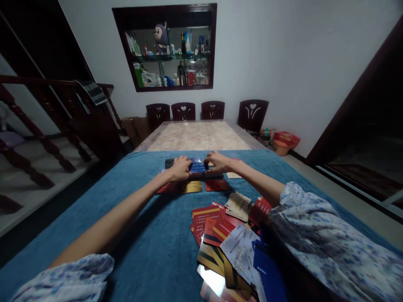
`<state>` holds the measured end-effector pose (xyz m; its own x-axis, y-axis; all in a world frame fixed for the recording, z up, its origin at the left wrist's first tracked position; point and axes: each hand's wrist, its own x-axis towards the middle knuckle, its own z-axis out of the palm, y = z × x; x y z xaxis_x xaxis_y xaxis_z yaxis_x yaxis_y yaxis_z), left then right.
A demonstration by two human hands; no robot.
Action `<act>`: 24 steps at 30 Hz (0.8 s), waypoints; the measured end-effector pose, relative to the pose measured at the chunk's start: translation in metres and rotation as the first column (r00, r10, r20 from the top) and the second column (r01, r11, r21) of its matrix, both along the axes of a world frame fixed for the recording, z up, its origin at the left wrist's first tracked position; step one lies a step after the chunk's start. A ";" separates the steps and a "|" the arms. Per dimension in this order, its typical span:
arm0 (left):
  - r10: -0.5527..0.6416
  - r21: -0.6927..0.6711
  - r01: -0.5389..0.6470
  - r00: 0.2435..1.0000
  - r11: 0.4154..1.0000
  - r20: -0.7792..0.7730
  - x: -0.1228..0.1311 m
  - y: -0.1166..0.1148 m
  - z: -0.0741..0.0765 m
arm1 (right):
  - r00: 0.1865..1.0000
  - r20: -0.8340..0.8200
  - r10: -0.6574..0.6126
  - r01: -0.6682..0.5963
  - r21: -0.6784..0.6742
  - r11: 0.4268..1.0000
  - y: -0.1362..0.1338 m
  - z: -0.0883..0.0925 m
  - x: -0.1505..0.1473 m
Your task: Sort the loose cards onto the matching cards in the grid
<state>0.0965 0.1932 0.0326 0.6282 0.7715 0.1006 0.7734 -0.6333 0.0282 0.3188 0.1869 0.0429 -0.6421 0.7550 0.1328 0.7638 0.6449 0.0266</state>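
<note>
My left hand (180, 168) and my right hand (217, 162) reach far forward, close together. Between them lies a blue card (197, 165) with white print; the fingers of both hands are closed on its left and right edges. Left of it, a black card (170, 162) shows partly behind my left hand. In a row just nearer to me are a red card (167, 188), a gold card (192, 186) and another red card (217, 185). A cream card (233, 175) sits beside my right wrist. Other cards under my hands are partly hidden.
A loose pile of cards spreads under my right forearm, with red cards (206, 216), cream cards (239, 205), white cards (241, 247) and blue cards (267, 268). A blue cloth (141, 243) covers the near table (201, 134). Chairs (213, 110) stand behind.
</note>
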 end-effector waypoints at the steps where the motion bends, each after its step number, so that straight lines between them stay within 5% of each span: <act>1: -0.003 0.005 0.004 1.000 1.000 -0.007 0.000 0.004 0.000 | 1.000 0.006 -0.008 0.008 0.009 1.000 0.003 0.000 -0.001; 24: 0.080 0.035 -0.077 0.990 0.996 -0.120 0.003 0.070 -0.003 | 0.981 0.164 -0.105 0.109 -0.018 0.994 0.073 -0.004 -0.019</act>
